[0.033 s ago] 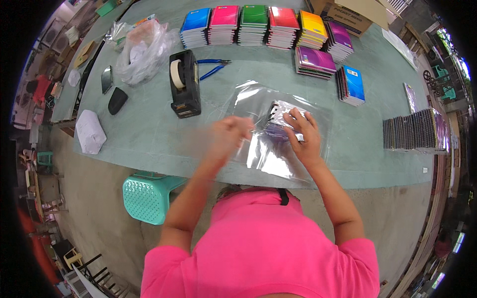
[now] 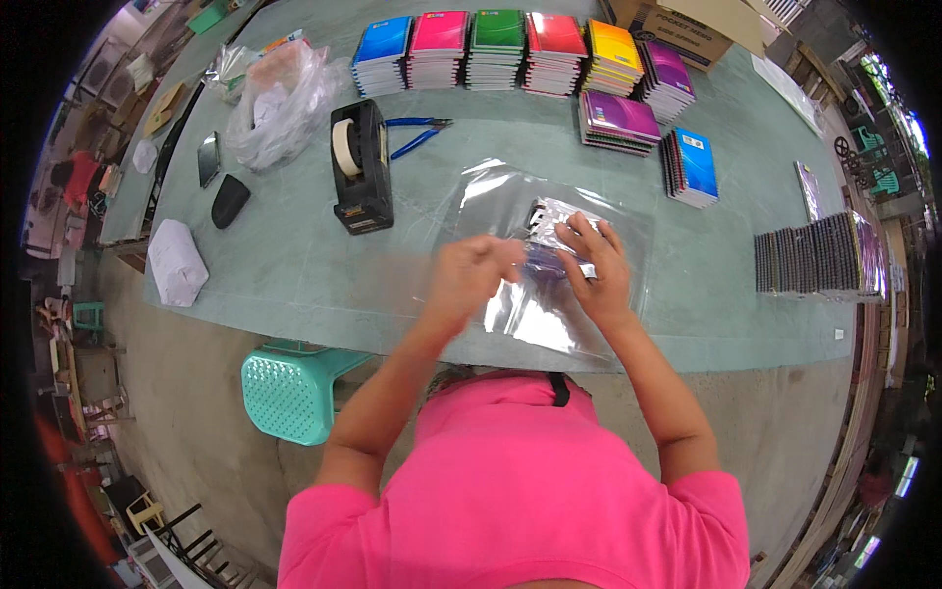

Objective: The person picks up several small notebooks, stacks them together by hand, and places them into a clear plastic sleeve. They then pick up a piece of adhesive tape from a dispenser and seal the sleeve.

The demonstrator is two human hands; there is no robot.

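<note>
My right hand [image 2: 601, 270] lies with spread fingers on a small bundle [image 2: 551, 231] wrapped in shiny clear film, with purple showing through. Beneath the bundle, larger clear plastic sheets [image 2: 535, 319] are spread on the table. At the bundle's left side is my left hand [image 2: 471, 280], its fingers curled and pinched together, slightly blurred. Whatever they hold is hard to see; a faint see-through smear trails left of the hand. Farther back on the left stands a black tape dispenser [image 2: 381, 201] with a pale roll, beside blue-handled pliers [image 2: 417, 137].
Stacks of spiral notebooks [image 2: 496, 54] line the far edge by a cardboard box [image 2: 677, 34]. A blue notebook stack [image 2: 692, 167] and a dark spiral-bound row [image 2: 814, 257] stand right. Plastic bags [image 2: 280, 113], a phone [image 2: 208, 159] and a white bundle [image 2: 177, 263] lie left.
My left hand has moved right, its fingertips now at the bundle's left edge. The right hand stays on the bundle.
</note>
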